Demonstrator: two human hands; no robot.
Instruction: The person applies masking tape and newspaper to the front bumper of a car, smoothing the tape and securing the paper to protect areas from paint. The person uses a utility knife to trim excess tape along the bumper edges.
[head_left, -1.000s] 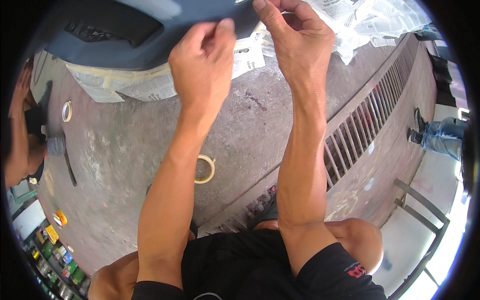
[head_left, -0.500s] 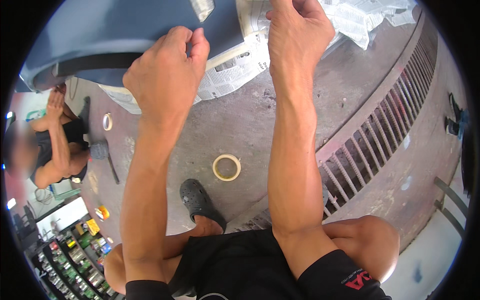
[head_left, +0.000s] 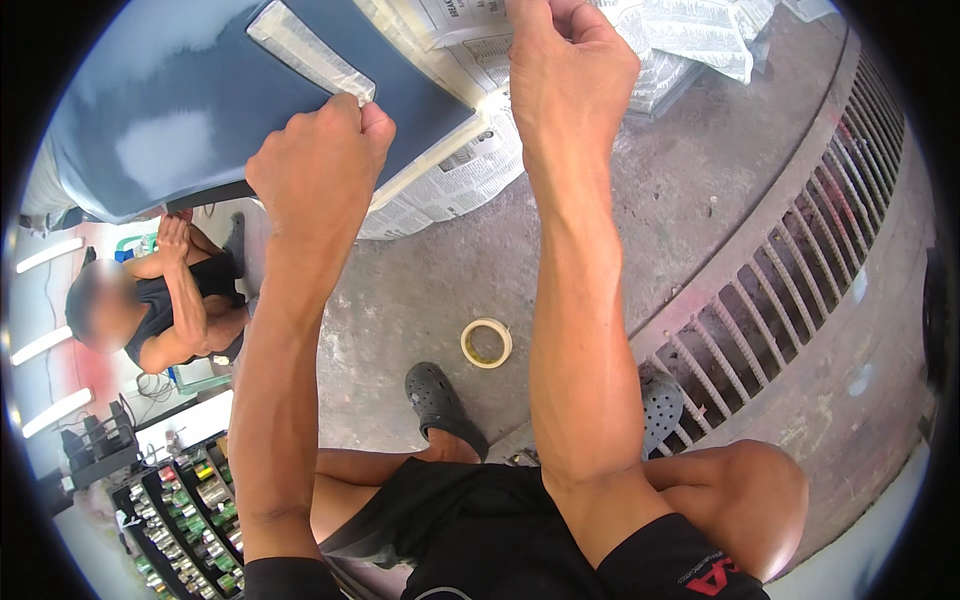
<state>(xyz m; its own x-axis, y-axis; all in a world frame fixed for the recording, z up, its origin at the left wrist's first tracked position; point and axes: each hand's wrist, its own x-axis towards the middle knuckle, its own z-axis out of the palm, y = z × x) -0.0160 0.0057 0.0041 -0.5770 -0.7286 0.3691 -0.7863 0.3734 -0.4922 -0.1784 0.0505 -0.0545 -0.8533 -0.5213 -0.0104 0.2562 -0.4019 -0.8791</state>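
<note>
A blue-grey car body panel (head_left: 220,110) fills the upper left. Masking tape covers a slanted strip (head_left: 312,52) on it and lines its right edge. Newspaper sheets (head_left: 450,190) hang from that taped edge. My left hand (head_left: 320,170) is closed in front of the panel, thumb and knuckles at the lower end of the taped strip. Whatever its fingers hold is hidden behind the hand. Over the newspaper at the top, my right hand (head_left: 575,65) is closed with curled fingers. What it pinches, if anything, cannot be made out.
A roll of masking tape (head_left: 487,343) lies on the concrete floor below my hands. A rusty drain grate (head_left: 745,325) curves along the right, beside my feet. At left another person (head_left: 185,290) crouches by the panel. Racks of small cans (head_left: 185,510) stand lower left.
The view has shifted, showing more of the panel and the taped strip. My left hand now sits by the strip's lower end. Both hands stay closed.
</note>
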